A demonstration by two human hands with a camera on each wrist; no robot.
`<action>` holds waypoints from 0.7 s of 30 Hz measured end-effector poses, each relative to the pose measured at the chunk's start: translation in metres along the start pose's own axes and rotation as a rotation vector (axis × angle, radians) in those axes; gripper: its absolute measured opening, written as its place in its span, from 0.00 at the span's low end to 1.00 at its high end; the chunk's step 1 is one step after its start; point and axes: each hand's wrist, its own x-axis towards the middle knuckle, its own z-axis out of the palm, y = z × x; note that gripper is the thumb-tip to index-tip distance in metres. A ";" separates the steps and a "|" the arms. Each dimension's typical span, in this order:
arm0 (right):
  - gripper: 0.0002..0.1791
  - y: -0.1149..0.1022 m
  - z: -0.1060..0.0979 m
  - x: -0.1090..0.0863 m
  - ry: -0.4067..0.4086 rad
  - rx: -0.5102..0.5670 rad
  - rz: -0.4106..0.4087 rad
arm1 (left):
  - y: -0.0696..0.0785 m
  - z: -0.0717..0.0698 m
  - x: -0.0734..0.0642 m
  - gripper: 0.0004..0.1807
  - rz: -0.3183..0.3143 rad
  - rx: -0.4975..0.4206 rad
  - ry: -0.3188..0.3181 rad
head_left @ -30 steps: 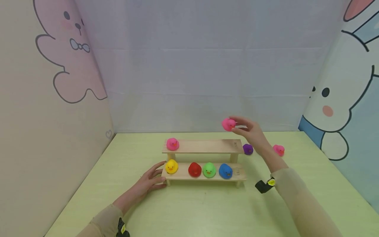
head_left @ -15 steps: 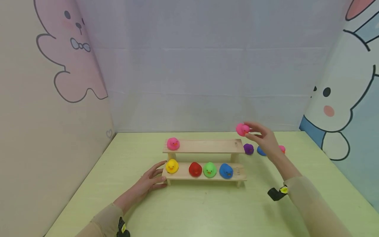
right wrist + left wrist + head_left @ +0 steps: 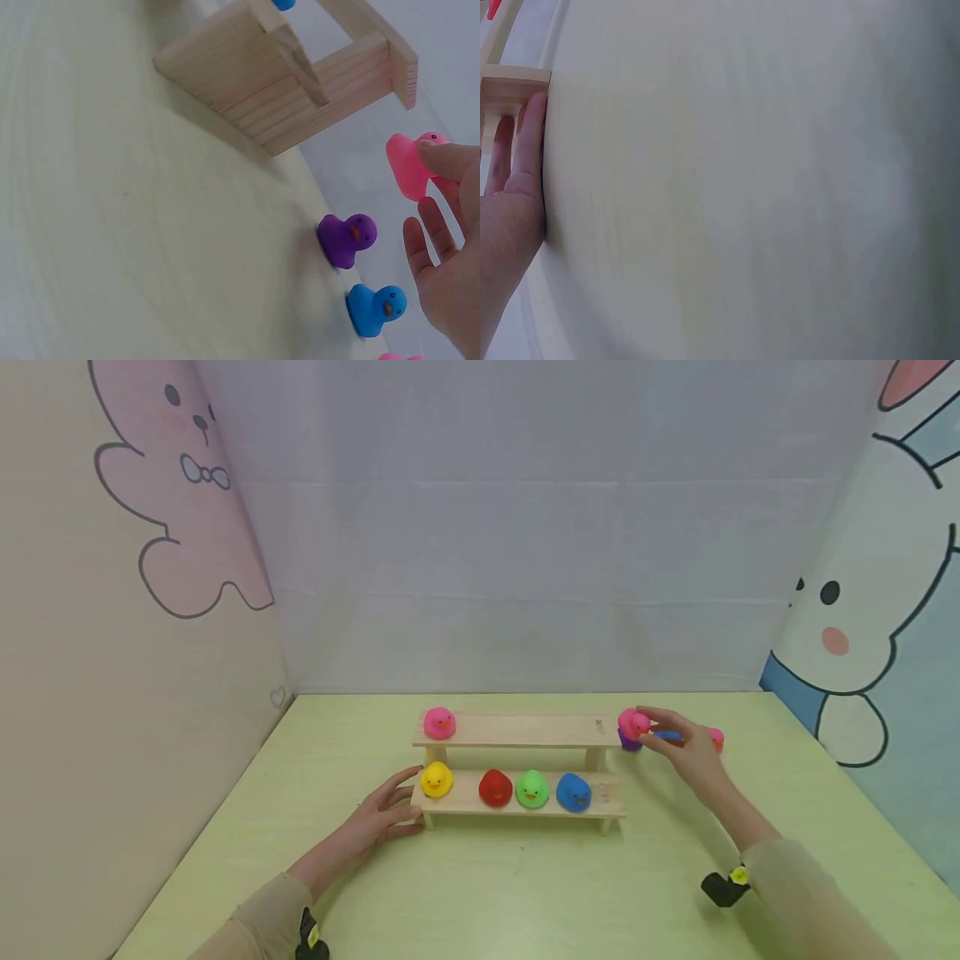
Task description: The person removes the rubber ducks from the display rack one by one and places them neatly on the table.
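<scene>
In the head view my right hand (image 3: 693, 756) pinches a pink rubber duck (image 3: 634, 724) between thumb and fingers, clear of the table. It overlaps a purple rubber duck (image 3: 346, 238), mostly hidden from above, which stands on the table with a blue duck (image 3: 373, 307) beside it. My left hand (image 3: 371, 818) rests against the left end of a two-step wooden shelf (image 3: 525, 731), fingers extended along it in the left wrist view. A pink duck (image 3: 439, 723) sits on the upper step. Yellow (image 3: 437, 780), red (image 3: 496, 788), green (image 3: 532, 789) and blue (image 3: 573, 793) ducks line the lower one.
Another pink duck (image 3: 717, 740) lies behind the right hand, on the right of the pale table (image 3: 517, 893). A back curtain (image 3: 465, 543) and printed side walls enclose the table.
The right hand has carried the pink duck from above the shelf's upper right end rightward and down, in front of the purple duck. The left hand has stayed at the shelf's end.
</scene>
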 end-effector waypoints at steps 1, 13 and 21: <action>0.24 0.003 0.001 -0.002 -0.003 -0.009 -0.002 | 0.000 0.000 0.000 0.37 -0.001 0.004 0.002; 0.23 0.036 0.005 -0.028 -0.116 -0.038 -0.030 | -0.001 -0.001 0.003 0.36 -0.001 -0.005 -0.011; 0.24 0.045 0.007 -0.038 -0.172 -0.027 0.081 | -0.002 -0.001 0.003 0.36 0.009 0.008 -0.002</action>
